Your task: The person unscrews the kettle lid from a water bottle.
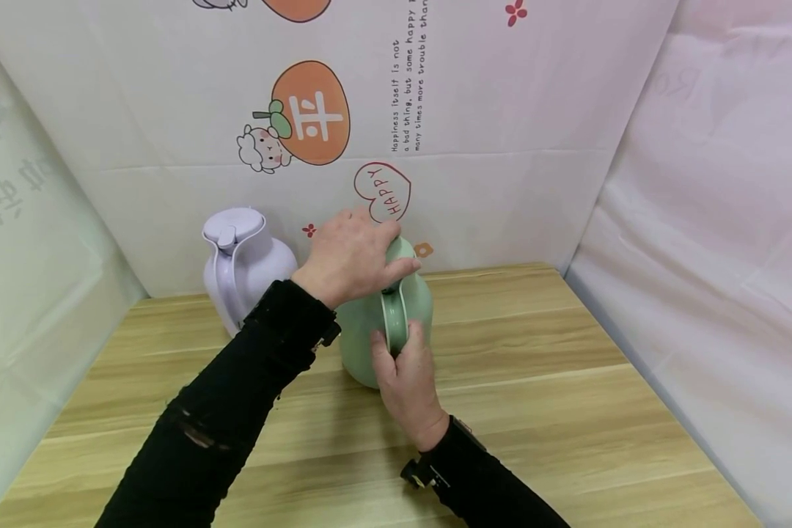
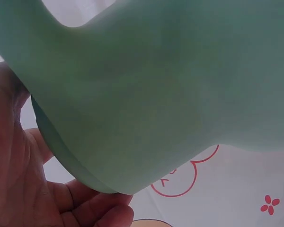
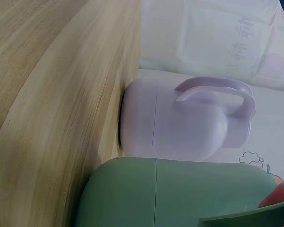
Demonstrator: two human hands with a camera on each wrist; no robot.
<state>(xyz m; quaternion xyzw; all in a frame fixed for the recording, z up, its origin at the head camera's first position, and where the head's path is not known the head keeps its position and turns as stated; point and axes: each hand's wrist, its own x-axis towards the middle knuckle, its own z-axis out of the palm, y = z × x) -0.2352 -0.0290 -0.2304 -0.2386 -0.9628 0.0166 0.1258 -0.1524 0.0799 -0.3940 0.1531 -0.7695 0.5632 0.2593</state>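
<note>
Black left sleeve (image 1: 191, 433) and black right sleeve (image 1: 495, 484) enter from the near side over the wood-grain surface (image 1: 548, 433).

Right grip (image 1: 409, 389): bare hand, pinching the handle (image 1: 397, 323) of the green jug (image 1: 363, 345), thumb on one side and fingers on the other.

Green jug: upright on the surface, centre, toward the back; handle faces the person. Right wrist view shows a thin seam running round its body.

Left grip (image 1: 353, 257): bare hand, laid over the jug's top and holding the green lid (image 1: 401, 251). Thumb lies across the near side; left wrist view shows the other fingers bent at the rim. Lid sits on the jug.

Lilac jug (image 1: 260, 271): stands left of the green one and farther back, lid on, handle toward the person. Left forearm hides part of it in the head view.

Behind: white printed cloth (image 1: 501, 110), with a red heart outline (image 1: 396, 202) reading HAPPY and an orange fruit (image 1: 310, 81) higher up.
</note>
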